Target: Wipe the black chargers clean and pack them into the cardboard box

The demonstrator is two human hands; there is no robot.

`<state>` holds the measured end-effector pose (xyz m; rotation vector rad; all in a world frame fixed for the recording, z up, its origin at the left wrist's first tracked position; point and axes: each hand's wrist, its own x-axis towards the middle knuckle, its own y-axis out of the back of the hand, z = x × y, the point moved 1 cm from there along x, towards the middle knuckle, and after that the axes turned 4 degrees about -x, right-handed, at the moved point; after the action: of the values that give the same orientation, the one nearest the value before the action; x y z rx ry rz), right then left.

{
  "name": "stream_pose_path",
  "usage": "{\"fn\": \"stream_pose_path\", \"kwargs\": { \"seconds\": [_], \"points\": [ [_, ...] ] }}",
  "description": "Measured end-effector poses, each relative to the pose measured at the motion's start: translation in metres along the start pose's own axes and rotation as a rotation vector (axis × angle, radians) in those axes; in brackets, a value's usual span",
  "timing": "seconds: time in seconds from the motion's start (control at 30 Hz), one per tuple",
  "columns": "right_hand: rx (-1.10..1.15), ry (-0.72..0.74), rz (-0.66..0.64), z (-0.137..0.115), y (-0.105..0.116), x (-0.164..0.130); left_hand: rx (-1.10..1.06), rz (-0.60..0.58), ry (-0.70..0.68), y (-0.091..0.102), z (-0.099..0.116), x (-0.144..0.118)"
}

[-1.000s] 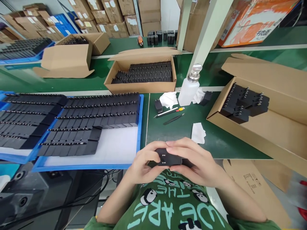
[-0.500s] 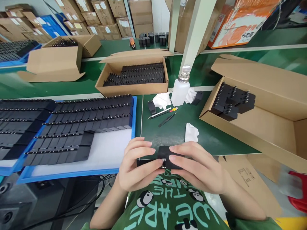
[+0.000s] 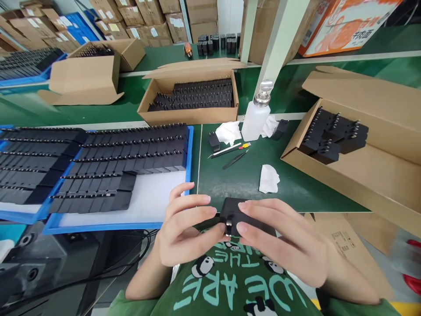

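Head view, nearest item: one black plug adapter point(image 3: 234, 213) held at the near edge of the green mat point(image 3: 243, 180), right hand point(image 3: 283, 241) wrapped over its top with fingers curled close, left hand point(image 3: 187, 228) pinching its left end between thumb and bent fingers (metal prongs showing between the two thumbs). Step in hand appears to be close inspection or prong-folding, and the next move likely calls for a firm two-handed hold. Beyond the mat's left edge, blue tray point(image 3: 189, 175) of adapters; past its far edge, solvent bottle point(image 3: 255, 118).
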<state>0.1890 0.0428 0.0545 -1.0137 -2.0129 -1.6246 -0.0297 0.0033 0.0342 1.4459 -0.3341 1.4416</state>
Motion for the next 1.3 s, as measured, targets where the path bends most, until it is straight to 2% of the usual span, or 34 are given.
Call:
{"fn": "stream_pose_path", "kwargs": {
  "seconds": [0.9, 1.1, 1.2, 1.3],
  "points": [
    [-0.065, -0.019, 0.007, -0.0050, 0.0013, 0.0062, -0.001, 0.006, 0.025, 0.0017, -0.0036, -0.0022],
    [-0.084, 0.021, 0.062, -0.0037, -0.0013, 0.0031, -0.010, -0.004, 0.027, 0.0022, -0.0028, -0.0012],
    [-0.076, -0.016, 0.009, -0.0034, -0.0019, 0.0028, -0.015, 0.001, 0.030, 0.0027, -0.0020, -0.0024],
    [-0.087, -0.006, 0.032, -0.0033, -0.0032, 0.0011, -0.015, -0.005, 0.038, 0.0030, -0.0016, -0.0023]
  ]
}}
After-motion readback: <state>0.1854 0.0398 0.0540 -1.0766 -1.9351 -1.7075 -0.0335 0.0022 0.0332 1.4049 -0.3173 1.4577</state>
